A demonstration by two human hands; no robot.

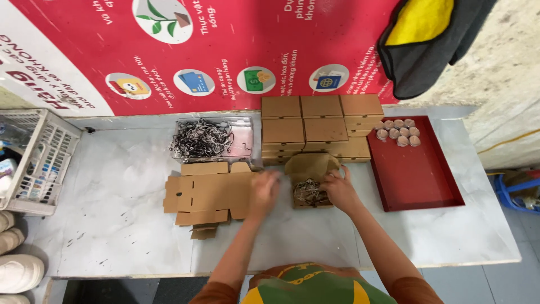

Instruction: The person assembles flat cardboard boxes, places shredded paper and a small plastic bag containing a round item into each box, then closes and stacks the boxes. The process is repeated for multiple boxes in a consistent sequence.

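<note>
Open brown box (311,179) under right hand (339,190); left hand (263,190) on flat cardboard (205,194)

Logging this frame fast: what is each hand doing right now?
Left hand: rests palm down on the flat cardboard blanks; grip cannot be told.
Right hand: fingers curled at the open small box; grip cannot be told.

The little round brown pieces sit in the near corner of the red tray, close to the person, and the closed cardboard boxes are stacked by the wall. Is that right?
Not quite. In the head view the small round brown pieces sit in the far corner of the flat red rectangular tray, by the wall, not close to the person. The closed brown cardboard boxes are indeed stacked by the wall.
</note>
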